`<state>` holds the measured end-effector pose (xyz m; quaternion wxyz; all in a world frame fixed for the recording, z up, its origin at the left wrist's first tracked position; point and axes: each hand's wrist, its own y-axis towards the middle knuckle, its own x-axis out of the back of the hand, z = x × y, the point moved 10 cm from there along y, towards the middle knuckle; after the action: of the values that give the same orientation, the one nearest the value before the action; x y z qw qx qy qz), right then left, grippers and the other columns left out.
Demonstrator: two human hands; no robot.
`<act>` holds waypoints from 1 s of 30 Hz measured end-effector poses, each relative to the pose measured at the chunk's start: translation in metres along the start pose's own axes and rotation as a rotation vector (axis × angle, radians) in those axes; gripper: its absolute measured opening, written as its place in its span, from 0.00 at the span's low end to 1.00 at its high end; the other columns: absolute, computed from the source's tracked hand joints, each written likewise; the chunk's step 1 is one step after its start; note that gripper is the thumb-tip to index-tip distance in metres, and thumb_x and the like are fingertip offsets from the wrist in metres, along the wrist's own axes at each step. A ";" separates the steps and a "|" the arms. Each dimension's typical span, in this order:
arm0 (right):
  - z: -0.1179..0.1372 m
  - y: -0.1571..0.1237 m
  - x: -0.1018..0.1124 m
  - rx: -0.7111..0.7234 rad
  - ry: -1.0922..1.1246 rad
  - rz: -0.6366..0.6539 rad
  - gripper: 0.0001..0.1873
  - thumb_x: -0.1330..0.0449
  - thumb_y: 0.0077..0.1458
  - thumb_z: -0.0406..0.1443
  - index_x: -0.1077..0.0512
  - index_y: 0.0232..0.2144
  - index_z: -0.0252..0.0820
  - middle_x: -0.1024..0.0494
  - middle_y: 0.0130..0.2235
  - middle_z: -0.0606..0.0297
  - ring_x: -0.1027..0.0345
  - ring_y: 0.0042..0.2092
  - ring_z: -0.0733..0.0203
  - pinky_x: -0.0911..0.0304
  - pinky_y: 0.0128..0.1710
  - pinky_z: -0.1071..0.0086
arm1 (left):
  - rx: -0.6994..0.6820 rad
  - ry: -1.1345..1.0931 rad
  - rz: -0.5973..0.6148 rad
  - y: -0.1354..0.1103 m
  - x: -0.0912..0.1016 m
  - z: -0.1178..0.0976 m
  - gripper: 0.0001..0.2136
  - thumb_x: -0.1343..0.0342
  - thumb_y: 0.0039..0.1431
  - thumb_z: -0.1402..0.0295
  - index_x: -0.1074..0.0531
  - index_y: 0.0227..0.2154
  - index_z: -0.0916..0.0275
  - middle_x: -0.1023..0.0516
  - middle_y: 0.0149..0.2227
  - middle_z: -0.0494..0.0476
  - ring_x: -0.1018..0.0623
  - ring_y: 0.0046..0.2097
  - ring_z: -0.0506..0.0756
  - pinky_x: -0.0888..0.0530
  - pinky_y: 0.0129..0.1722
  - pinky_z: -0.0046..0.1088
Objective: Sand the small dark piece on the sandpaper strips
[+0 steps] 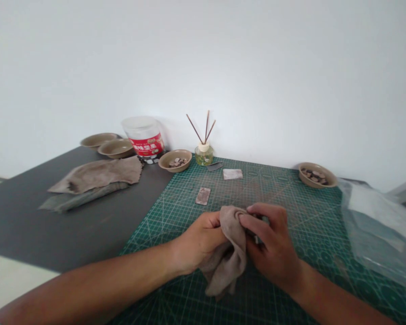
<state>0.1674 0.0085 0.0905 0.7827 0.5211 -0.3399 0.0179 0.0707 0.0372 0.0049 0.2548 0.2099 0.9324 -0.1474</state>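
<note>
A greyish-brown cloth [232, 257] is bunched between my two hands, above the green cutting mat [169, 216]. My left hand [203, 241] is closed around its left side, with the thumb lying along it. From the right, my right hand [272, 243] pinches the top fold of the cloth with bent fingers. Something small may be inside the fold, but cloth and fingers hide it. The loose end of the cloth hangs down toward the mat. Just beyond my hands lie a brownish flat rectangular piece [203, 196] and a whitish one [232, 174].
Bowls of small pieces stand left [181, 168] and right [331, 178]. A reed diffuser [203, 155] and a plastic tub [144, 137] are by the wall. Folded cloths [101, 174] lie left, near two more bowls [117, 149]. A clear plastic bag [375, 234] lies right.
</note>
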 end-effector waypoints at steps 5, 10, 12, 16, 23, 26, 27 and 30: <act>-0.003 -0.001 -0.005 -0.044 0.098 0.008 0.18 0.43 0.62 0.28 0.33 0.54 0.44 0.32 0.50 0.57 0.36 0.51 0.53 0.36 0.50 0.57 | -0.004 -0.074 -0.019 0.004 0.000 -0.002 0.11 0.29 0.46 0.68 0.22 0.29 0.68 0.21 0.28 0.56 0.23 0.30 0.51 0.27 0.33 0.24; -0.003 -0.001 -0.005 -0.079 0.174 0.023 0.22 0.43 0.61 0.28 0.34 0.57 0.45 0.30 0.50 0.57 0.35 0.51 0.53 0.34 0.49 0.56 | -0.028 -0.094 -0.111 0.006 0.010 -0.002 0.09 0.30 0.45 0.71 0.24 0.28 0.67 0.22 0.26 0.54 0.25 0.27 0.50 0.28 0.30 0.23; -0.005 -0.001 -0.004 -0.100 0.194 0.024 0.22 0.43 0.62 0.28 0.34 0.57 0.46 0.29 0.50 0.57 0.34 0.51 0.53 0.33 0.49 0.56 | -0.029 -0.095 -0.112 0.007 0.011 -0.001 0.09 0.31 0.46 0.71 0.24 0.28 0.67 0.23 0.25 0.54 0.25 0.27 0.50 0.28 0.30 0.23; -0.009 -0.001 -0.005 -0.137 0.215 0.014 0.20 0.43 0.63 0.28 0.32 0.55 0.47 0.28 0.49 0.58 0.33 0.50 0.55 0.32 0.49 0.57 | -0.006 -0.132 -0.075 0.008 0.009 0.002 0.10 0.30 0.47 0.69 0.24 0.31 0.67 0.22 0.28 0.55 0.23 0.29 0.51 0.27 0.32 0.24; -0.018 -0.006 -0.014 -0.168 0.216 0.055 0.16 0.41 0.63 0.32 0.29 0.52 0.49 0.31 0.54 0.57 0.35 0.55 0.51 0.32 0.52 0.52 | 0.056 -0.138 0.010 0.006 0.003 0.006 0.12 0.31 0.48 0.70 0.22 0.36 0.66 0.20 0.32 0.57 0.21 0.33 0.52 0.25 0.37 0.25; -0.018 -0.007 -0.016 -0.171 0.229 0.074 0.17 0.42 0.63 0.31 0.30 0.53 0.50 0.31 0.55 0.57 0.35 0.55 0.51 0.32 0.53 0.51 | 0.050 -0.134 0.041 0.006 0.001 0.004 0.11 0.31 0.49 0.71 0.22 0.36 0.67 0.19 0.32 0.57 0.21 0.34 0.52 0.25 0.38 0.25; -0.018 -0.007 -0.017 -0.170 0.233 0.077 0.18 0.42 0.63 0.31 0.30 0.54 0.49 0.31 0.55 0.57 0.35 0.56 0.51 0.32 0.53 0.51 | 0.043 -0.135 0.046 0.007 0.001 0.003 0.10 0.32 0.49 0.71 0.21 0.36 0.67 0.19 0.31 0.57 0.21 0.33 0.52 0.25 0.38 0.25; -0.018 -0.007 -0.018 -0.181 0.249 0.081 0.20 0.42 0.62 0.31 0.31 0.55 0.48 0.31 0.55 0.56 0.35 0.56 0.51 0.33 0.54 0.51 | 0.030 -0.143 0.041 0.009 0.002 0.003 0.08 0.33 0.51 0.72 0.21 0.35 0.67 0.19 0.30 0.57 0.21 0.32 0.52 0.25 0.36 0.24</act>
<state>0.1656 0.0265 0.0709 0.8613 0.4279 -0.2610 0.0833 0.0742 0.0449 -0.0001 0.3207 0.2214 0.9050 -0.1706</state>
